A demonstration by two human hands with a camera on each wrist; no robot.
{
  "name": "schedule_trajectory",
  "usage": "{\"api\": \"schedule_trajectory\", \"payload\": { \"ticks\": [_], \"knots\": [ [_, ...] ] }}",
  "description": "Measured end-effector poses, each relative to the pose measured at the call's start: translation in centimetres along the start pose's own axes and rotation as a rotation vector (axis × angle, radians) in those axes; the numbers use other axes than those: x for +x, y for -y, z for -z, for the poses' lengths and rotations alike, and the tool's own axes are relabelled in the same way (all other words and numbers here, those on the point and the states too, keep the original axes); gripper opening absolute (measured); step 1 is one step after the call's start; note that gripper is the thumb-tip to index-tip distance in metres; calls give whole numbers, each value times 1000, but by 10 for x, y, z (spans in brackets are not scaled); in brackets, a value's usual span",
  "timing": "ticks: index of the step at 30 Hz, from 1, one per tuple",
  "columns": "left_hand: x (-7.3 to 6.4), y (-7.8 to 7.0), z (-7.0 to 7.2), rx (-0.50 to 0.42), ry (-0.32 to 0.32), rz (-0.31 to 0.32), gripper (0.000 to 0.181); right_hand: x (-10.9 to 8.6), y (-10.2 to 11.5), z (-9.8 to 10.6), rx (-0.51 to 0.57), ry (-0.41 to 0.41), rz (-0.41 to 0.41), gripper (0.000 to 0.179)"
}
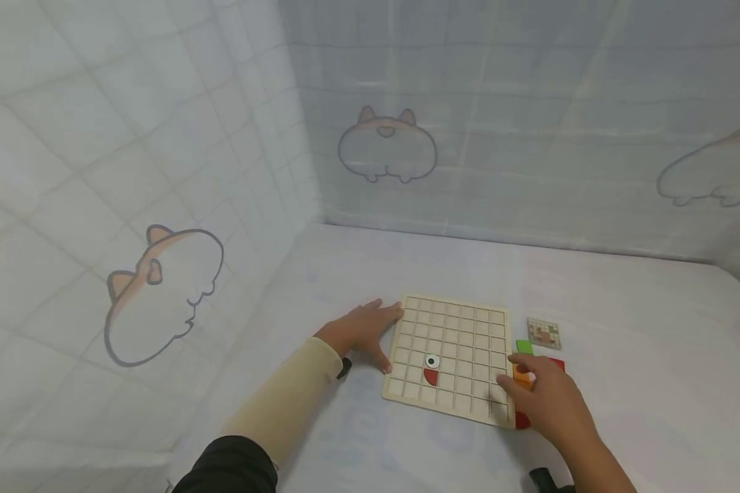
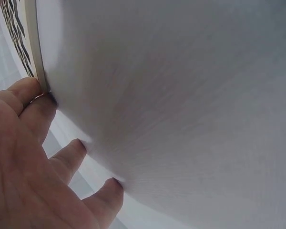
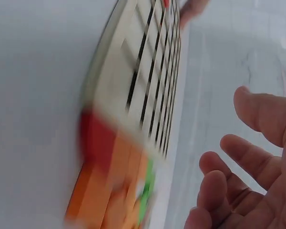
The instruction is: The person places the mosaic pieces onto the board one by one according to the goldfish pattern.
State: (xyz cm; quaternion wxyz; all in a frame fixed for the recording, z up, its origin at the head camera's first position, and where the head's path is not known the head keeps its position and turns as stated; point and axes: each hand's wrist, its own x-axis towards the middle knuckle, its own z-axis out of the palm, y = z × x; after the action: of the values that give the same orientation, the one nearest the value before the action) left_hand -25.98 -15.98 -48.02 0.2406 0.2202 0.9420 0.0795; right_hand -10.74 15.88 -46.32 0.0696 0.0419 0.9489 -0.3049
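A pale wooden grid board (image 1: 469, 322) lies flat in front of me. Two tiles sit in its cells, one with a printed eye (image 1: 432, 361) and below it a red quarter-round tile (image 1: 430, 376). My left hand (image 1: 360, 330) spreads along the board's left side, with thumb and a fingertip at the edge; in the left wrist view the fingertips touch the board's rim (image 2: 37, 52) and the cloth. Over the right edge hovers my right hand (image 1: 549, 397), fingers loosely bent and holding nothing. Beneath it are orange tiles (image 3: 86, 195) and a red tile (image 3: 97, 140), partly hidden.
A green tile (image 1: 524, 347) and another red tile (image 1: 558, 363) lie right of the board. Beyond them is a small patterned card (image 1: 544, 333). White cloth covers the table (image 1: 654, 356), and pale curtain walls (image 1: 518, 137) with cartoon animals rise at the back and left.
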Motion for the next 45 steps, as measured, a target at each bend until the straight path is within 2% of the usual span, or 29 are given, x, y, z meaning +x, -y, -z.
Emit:
{"api": "schedule_trajectory", "payload": {
  "ticks": [5, 8, 13, 18, 22, 26, 29, 45],
  "knots": [
    [-1, 5, 3, 24, -1, 16, 126, -10, -30, 12, 12, 10, -127, 73],
    [0, 6, 7, 23, -6, 12, 125, -12, -43, 16, 19, 17, -203, 75],
    [3, 5, 10, 17, -10, 28, 126, -14, -55, 16, 7, 31, -214, 71],
    [5, 5, 9, 5, -1, 49, 126, -13, -57, 11, -10, 27, -172, 64],
    [6, 6, 8, 13, 5, 45, 126, -9, -57, 7, -11, 42, -178, 55],
    [7, 5, 5, 12, 8, 42, 126, -5, -58, 3, 4, 93, -207, 51],
    [7, 4, 4, 14, 11, 38, 126, -2, -58, -1, 7, 119, -232, 55],
    [11, 2, -4, 2, 13, 32, 127, 3, -49, -6, -103, 76, -411, 63]
  ]
}}
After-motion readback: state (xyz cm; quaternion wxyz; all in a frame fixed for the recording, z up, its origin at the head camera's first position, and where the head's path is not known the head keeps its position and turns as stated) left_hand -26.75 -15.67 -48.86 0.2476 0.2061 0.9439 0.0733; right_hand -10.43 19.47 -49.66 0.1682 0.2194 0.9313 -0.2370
